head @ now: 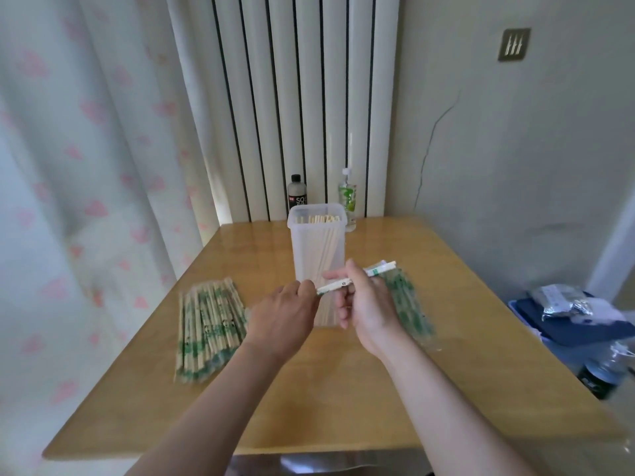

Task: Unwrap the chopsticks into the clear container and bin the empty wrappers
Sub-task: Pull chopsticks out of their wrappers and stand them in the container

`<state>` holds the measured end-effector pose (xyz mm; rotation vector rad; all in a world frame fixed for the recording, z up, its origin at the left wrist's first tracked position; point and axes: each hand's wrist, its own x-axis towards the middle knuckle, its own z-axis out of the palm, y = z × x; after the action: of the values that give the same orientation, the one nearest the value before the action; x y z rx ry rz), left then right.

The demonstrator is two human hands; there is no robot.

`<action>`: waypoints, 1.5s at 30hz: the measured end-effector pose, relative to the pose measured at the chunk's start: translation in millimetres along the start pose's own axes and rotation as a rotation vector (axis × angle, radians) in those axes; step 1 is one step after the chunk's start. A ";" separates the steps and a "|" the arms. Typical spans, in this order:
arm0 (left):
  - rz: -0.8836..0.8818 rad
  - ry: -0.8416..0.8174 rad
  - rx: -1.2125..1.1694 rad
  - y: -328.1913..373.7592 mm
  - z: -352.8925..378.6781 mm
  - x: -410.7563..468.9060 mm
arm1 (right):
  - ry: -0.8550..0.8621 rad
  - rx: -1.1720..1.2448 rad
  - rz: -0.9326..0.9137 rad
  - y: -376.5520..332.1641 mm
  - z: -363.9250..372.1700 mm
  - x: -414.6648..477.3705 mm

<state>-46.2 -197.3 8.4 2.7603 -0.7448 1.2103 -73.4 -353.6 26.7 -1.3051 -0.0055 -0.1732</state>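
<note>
Your left hand pinches the near end of one white-and-green wrapped pair of chopsticks; your right hand grips the same pair further along, fingers curled round it, the far end sticking out to the right; pair held slantwise in the air, just in front of the tall clear plastic container; container stands upright on the tan wooden table, open-topped, bare wooden chopsticks standing in it; flat pile of green-printed wrapped chopsticks lies on the table left of your left hand; blurred heap of clear green-printed wrappers lies right of your right hand, full or empty cannot be told; black bottle and clear green-labelled bottle stand behind the container at the table's far edge, before a white ribbed radiator.
</note>
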 end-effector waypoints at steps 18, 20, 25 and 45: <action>0.057 -0.004 0.032 -10.8 7.7 -1.5 | 0.057 0.105 0.061 -8.1 -18.8 7.5; 0.017 -0.078 0.029 -10.0 9.4 -1.2 | 0.065 0.117 0.067 -3.3 -16.9 6.9; 0.027 -0.242 -0.083 13.8 2.8 6.7 | 0.071 0.122 0.097 8.2 -9.4 1.2; -0.172 0.020 -0.094 -15.4 -17.2 27.0 | 0.493 0.331 0.063 -0.7 -95.2 7.9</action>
<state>-35.5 -191.1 41.7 2.6683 -0.5353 1.1371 -74.5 -446.1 3.0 -0.9054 0.4100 -0.4185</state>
